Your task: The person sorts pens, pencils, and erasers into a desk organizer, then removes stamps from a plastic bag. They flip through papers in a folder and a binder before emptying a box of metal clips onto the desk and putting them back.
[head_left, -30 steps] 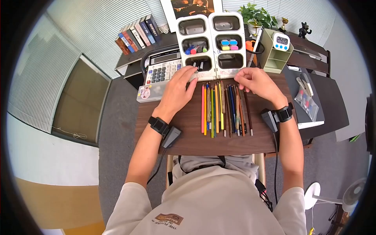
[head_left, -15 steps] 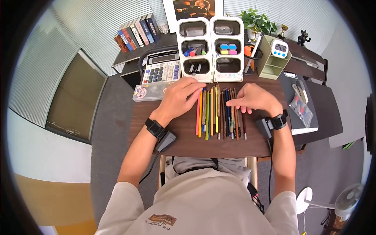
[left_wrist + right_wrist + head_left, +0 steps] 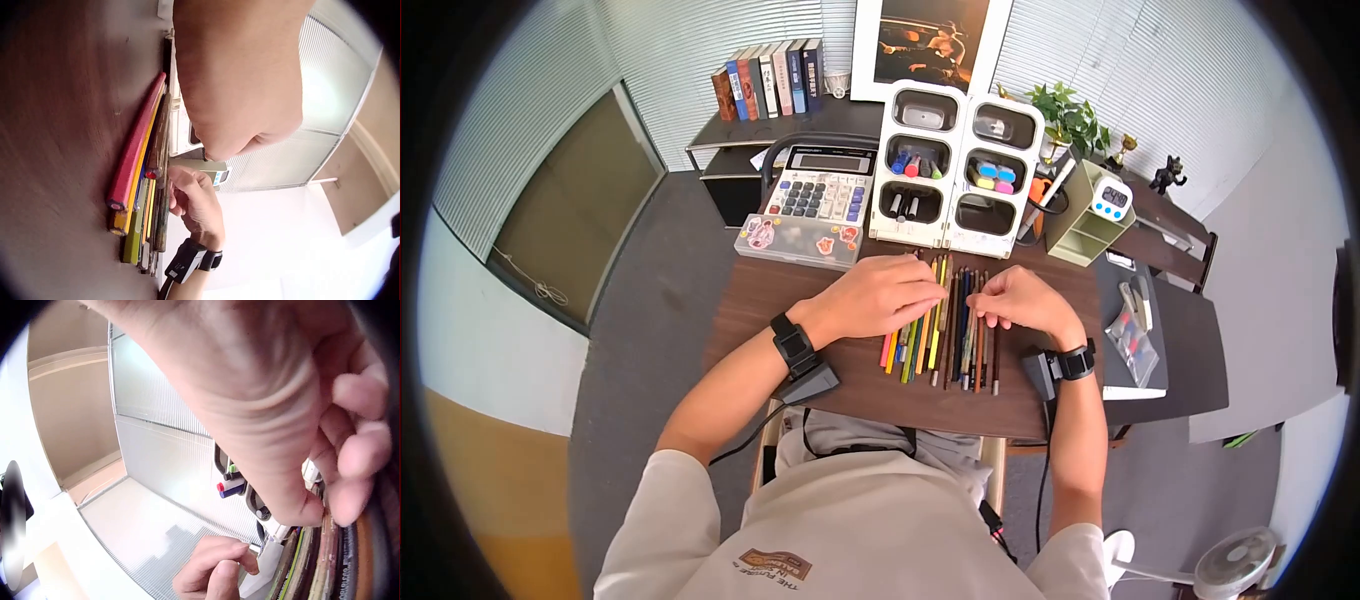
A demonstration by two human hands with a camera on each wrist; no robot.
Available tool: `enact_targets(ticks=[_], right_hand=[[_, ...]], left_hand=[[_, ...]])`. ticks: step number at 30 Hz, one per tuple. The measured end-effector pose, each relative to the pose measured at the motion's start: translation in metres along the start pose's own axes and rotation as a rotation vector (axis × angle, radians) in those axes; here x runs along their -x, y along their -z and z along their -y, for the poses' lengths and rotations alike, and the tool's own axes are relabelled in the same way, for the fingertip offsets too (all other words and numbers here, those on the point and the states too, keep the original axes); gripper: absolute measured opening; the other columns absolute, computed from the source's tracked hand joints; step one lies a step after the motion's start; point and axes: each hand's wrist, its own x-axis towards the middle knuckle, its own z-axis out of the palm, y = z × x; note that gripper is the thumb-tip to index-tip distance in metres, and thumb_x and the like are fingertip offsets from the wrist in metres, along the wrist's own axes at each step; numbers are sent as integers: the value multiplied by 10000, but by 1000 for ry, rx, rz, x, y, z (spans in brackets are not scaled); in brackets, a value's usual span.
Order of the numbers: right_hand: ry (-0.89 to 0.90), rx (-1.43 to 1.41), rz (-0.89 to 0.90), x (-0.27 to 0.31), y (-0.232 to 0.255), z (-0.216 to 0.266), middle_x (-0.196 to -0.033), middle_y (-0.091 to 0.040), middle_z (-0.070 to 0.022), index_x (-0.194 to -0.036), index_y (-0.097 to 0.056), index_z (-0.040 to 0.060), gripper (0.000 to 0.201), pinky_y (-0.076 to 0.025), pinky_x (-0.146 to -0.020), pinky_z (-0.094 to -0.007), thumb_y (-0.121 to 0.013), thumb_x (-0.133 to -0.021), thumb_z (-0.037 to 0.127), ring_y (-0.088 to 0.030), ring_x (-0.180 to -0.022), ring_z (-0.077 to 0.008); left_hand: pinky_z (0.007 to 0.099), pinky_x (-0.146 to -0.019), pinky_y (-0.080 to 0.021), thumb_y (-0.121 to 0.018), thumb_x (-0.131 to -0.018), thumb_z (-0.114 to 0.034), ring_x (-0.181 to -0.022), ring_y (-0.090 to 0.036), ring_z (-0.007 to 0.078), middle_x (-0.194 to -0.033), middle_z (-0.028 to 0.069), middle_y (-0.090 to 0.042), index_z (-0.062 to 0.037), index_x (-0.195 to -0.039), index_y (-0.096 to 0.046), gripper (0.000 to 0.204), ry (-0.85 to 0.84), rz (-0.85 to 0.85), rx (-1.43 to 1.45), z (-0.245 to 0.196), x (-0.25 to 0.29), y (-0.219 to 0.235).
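A row of pencils [image 3: 915,345] lies side by side on the brown tabletop. My left hand [image 3: 887,296] hovers over the upper left part of the row, fingers loosely bent; no object shows in it, and in the left wrist view its fingertips are hidden behind the hand [image 3: 244,106]. At the row's right side, my right hand [image 3: 1025,303] has thumb and forefinger on either side of a worn reddish pencil [image 3: 324,550], pinching it near its upper end. The other right-hand fingers are curled above the dark pencils.
Behind the pencils stands a white organizer [image 3: 945,232] with markers in several compartments. A calculator [image 3: 820,190] and a clear case [image 3: 800,240] are at the left. Right of the organizer are a green shelf [image 3: 1080,222] with a timer [image 3: 1111,199], and a bag [image 3: 1135,350].
Both hands have moved nearer the body and closer together over the pencils. The right thumb and forefinger have come together on a pencil. The head view has shifted, showing more beyond the table.
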Motion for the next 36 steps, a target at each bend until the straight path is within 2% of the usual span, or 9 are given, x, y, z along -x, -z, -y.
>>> enact_targets(ticks=[5,8,13,15,17,19,23,27,36], right_hand=[[96,-118,3,-8,0,-8,-709,-693,-22,-831,-760,5,322,-481,-579,-233,-705,-960,295,-609,-629,-69],[42,-270,-64,-7,0,2,-716,-670,18,-849,-737,51,284,-425,-548,-201,-693,-985,296,-587,-637,-42],[14,-383,-124,-9,-7,6,-706,-647,31,-850,-709,84,251,-385,-528,-177,-672,-997,285,-560,-632,-25],[51,-427,-64,-12,-9,3,-731,-654,30,-896,-708,80,228,-387,-525,-180,-655,-1005,274,-560,-636,-27],[51,-418,-51,-14,-10,3,-771,-665,30,-941,-711,76,242,-397,-530,-187,-649,-1024,295,-562,-649,-29],[93,-400,-83,-15,-11,3,-796,-669,34,-978,-723,71,279,-410,-549,-188,-640,-1046,329,-565,-673,-30],[126,-400,-93,-16,-10,-2,-816,-672,38,-1023,-732,67,304,-419,-571,-185,-621,-1065,347,-569,-698,-30],[140,-379,-76,-16,-10,-3,-848,-674,48,-1083,-746,79,269,-434,-597,-185,-624,-1059,317,-566,-724,-19],[157,-350,-55,-16,-11,-4,-887,-679,51,-1117,-741,82,258,-447,-630,-186,-611,-1066,299,-571,-757,-24]], left_hand=[[374,-725,-566,-773,-880,-117,-842,-674,239,-973,53,-689,-72,-1086,-749,212,-61,-15,45,-11,-2,-1],[359,-715,-557,-752,-907,-169,-813,-660,217,-928,31,-645,-105,-1205,-716,307,-162,97,11,-14,-1,-5],[330,-668,-544,-688,-912,-120,-798,-656,174,-884,13,-606,-112,-1219,-710,309,-277,96,-56,-20,3,-11],[329,-640,-543,-678,-900,-100,-786,-656,175,-881,14,-605,-104,-1197,-708,299,-303,97,-103,-19,4,-10],[319,-624,-544,-676,-892,-93,-769,-654,176,-869,19,-601,-93,-1171,-704,280,-292,79,-117,-20,2,-2],[316,-616,-548,-684,-885,-103,-745,-654,180,-854,23,-606,-81,-1154,-699,271,-261,-33,-213,-14,1,3],[326,-599,-563,-730,-849,-86,-739,-668,181,-864,34,-630,-59,-1132,-724,284,-120,-108,-224,2,3,13],[337,-652,-584,-752,-881,-99,-787,-685,198,-898,43,-645,-50,-1157,-728,281,-30,-157,-201,16,4,9],[386,-833,-587,-703,-952,-94,-961,-701,291,-1116,104,-709,-47,-1230,-703,282,165,-177,-141,23,0,1]])
